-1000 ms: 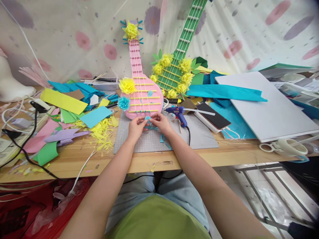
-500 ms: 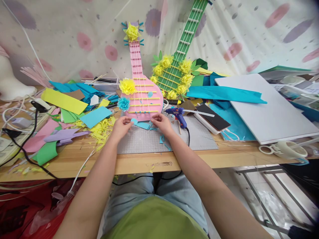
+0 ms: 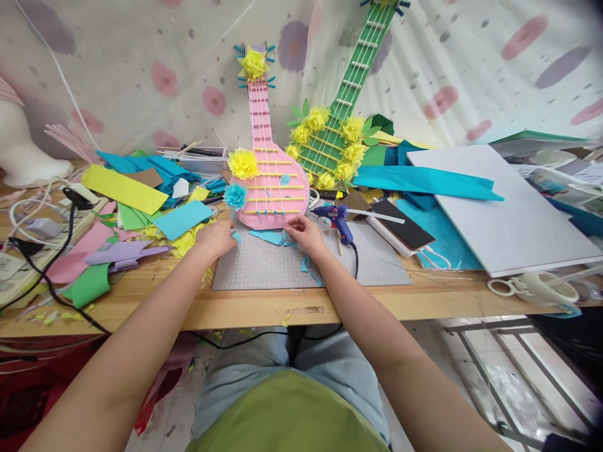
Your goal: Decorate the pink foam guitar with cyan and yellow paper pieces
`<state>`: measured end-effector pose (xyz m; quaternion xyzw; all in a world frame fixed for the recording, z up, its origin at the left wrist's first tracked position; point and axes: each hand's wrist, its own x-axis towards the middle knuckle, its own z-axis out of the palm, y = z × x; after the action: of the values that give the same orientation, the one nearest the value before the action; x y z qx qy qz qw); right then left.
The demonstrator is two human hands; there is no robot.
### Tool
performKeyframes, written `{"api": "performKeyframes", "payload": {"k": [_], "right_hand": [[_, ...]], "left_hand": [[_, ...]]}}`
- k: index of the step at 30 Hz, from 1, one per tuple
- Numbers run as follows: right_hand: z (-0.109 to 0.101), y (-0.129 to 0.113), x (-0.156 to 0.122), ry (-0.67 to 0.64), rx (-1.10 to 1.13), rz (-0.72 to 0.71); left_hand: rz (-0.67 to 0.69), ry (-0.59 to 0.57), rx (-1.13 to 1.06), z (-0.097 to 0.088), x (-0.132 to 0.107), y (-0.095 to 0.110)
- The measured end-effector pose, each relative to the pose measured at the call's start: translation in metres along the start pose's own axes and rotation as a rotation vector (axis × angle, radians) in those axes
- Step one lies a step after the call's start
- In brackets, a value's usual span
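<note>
My left hand (image 3: 214, 239) rests at the left edge of the grey cutting mat (image 3: 377, 263), fingers curled round a small teal paper piece (image 3: 236, 237). My right hand (image 3: 305, 233) pinches the end of a teal paper strip (image 3: 269, 236) lying on the mat just below the pink paper guitar (image 3: 272, 182). That guitar carries a yellow flower (image 3: 242, 164) and a teal flower (image 3: 234, 196). More teal scraps (image 3: 308, 266) lie by my right wrist.
A blue glue gun (image 3: 335, 218) lies right of my right hand, its cord running over the table edge. A green paper guitar (image 3: 339, 113) leans behind. A phone (image 3: 402, 223), white board (image 3: 509, 207), tape roll (image 3: 549, 289) and scissors sit right; coloured paper scraps (image 3: 136, 213) pile left.
My hands have parted: the left one moved left with a small teal piece, away from the right. The right hand stayed on the strip.
</note>
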<state>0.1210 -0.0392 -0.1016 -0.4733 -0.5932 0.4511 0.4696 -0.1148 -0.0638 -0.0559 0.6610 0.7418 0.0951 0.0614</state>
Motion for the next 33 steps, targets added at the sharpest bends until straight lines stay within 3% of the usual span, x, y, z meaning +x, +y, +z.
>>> {"api": "performKeyframes", "payload": {"k": [5, 9, 11, 14, 16, 19, 23, 28, 33], "right_hand": [[0.001, -0.002, 0.001, 0.005, 0.035, -0.017], [0.003, -0.004, 0.001, 0.021, 0.096, -0.011], [0.003, -0.004, 0.001, 0.025, 0.113, -0.01], [0.003, -0.005, 0.001, 0.031, 0.127, -0.004], [0.002, -0.005, 0.001, 0.027, 0.137, -0.001], [0.002, -0.005, 0.0, 0.013, 0.14, -0.013], [0.001, -0.008, -0.002, 0.032, 0.109, -0.044], [-0.012, -0.013, 0.001, 0.108, -0.017, -0.062], [-0.044, -0.028, -0.002, -0.034, -0.34, -0.079]], "left_hand": [[-0.086, 0.066, 0.006, -0.006, -0.013, 0.007], [0.011, 0.236, -0.177, -0.008, -0.026, 0.028], [0.067, 0.251, -0.373, 0.0, -0.029, 0.046], [0.073, 0.142, -0.781, 0.022, -0.028, 0.074], [0.001, -0.004, -1.058, 0.036, -0.026, 0.089], [-0.107, -0.1, -1.34, 0.047, -0.023, 0.102], [-0.174, -0.074, -1.472, 0.047, -0.022, 0.102], [-0.165, 0.036, -1.497, 0.047, -0.024, 0.091], [-0.167, 0.151, -1.532, 0.045, -0.025, 0.082]]}}
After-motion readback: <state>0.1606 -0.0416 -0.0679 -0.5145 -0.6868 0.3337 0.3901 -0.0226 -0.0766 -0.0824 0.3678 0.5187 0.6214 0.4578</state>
